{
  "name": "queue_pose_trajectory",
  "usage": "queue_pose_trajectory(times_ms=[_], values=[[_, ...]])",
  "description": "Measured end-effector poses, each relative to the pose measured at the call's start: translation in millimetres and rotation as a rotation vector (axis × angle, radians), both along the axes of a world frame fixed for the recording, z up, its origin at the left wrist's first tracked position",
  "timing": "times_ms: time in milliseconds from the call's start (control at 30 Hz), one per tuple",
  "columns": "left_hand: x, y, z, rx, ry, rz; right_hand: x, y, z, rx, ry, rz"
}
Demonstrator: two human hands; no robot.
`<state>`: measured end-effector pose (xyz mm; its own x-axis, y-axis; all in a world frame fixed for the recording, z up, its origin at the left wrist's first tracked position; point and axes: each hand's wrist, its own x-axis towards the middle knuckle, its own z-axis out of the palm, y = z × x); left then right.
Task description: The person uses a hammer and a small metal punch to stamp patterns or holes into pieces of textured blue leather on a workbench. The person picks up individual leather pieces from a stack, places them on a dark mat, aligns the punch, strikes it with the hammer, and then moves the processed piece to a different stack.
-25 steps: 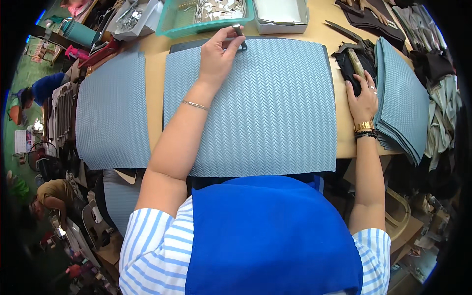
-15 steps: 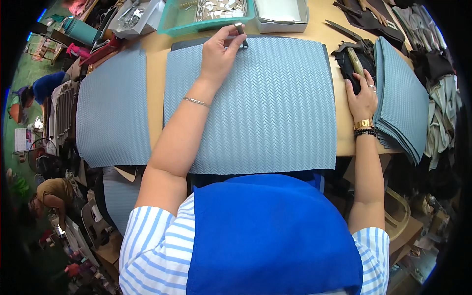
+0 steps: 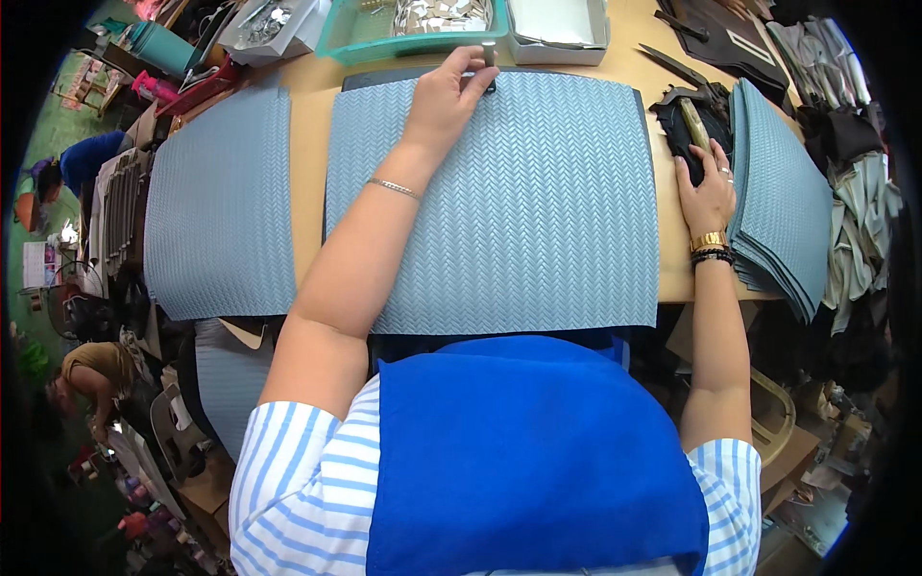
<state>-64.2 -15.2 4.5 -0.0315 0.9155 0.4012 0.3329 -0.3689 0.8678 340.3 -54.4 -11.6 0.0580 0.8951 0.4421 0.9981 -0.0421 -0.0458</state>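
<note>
Far left of frame: two people, both bent over, one upper left (image 3: pixel 84 171), one lower left (image 3: pixel 96 370). Left of centre: blue-grey woven-pattern sheet (image 3: pixel 221 206) lying on the tan surface (image 3: pixel 307 192). Upper left: white box (image 3: pixel 305 34) of shiny small pieces, contents indistinct. Top centre: teal bin (image 3: pixel 331 46) with a basket of small pale pieces.

Centre: large blue-grey patterned sheet (image 3: pixel 528 211), flat, a dark board (image 3: pixel 389 77) showing past its upper and right edges. Left hand (image 3: pixel 447 94) at top centre, thumb and fingers pinched on a short metal-topped tool (image 3: pixel 490 55); the tool is roughly upright, its dark lower end by the sheet's top edge. Contact there cannot be told. Just beyond: white open carton (image 3: pixel 559 56).

Right of centre: right hand (image 3: pixel 708 190) gripping the near end of a hammer's (image 3: pixel 693 125) handle; hammer lies over black cloth (image 3: pixel 672 130). Shears (image 3: pixel 669 63) above, upper right. Beside the hand, stacked blue-grey sheets (image 3: pixel 780 192). Far right: pale grey fabric (image 3: pixel 869 216), draped.
</note>
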Motion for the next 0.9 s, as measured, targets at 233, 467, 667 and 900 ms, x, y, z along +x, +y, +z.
queue_pose_trajectory(times_ms=[233, 467, 667, 900], values=[[-3.0, 3.5, -6.4, 0.044, 0.098, 0.026, 13.0, 12.6, -3.6, -0.046, 0.268, -0.067], [-0.8, 3.9, -3.6, 0.113, 0.105, 0.039, 37.1, 59.8, 50.6, -0.337, 0.104, -0.030], [-1.3, 0.8, -2.2, 0.100, 0.098, 0.046, -51.1, 50.9, 150.0, -0.553, 0.696, 0.375], [-1.8, 1.1, -2.6, 0.096, 0.120, 0.052, -157.5, 25.8, 182.8, -0.578, 0.538, 0.741]])
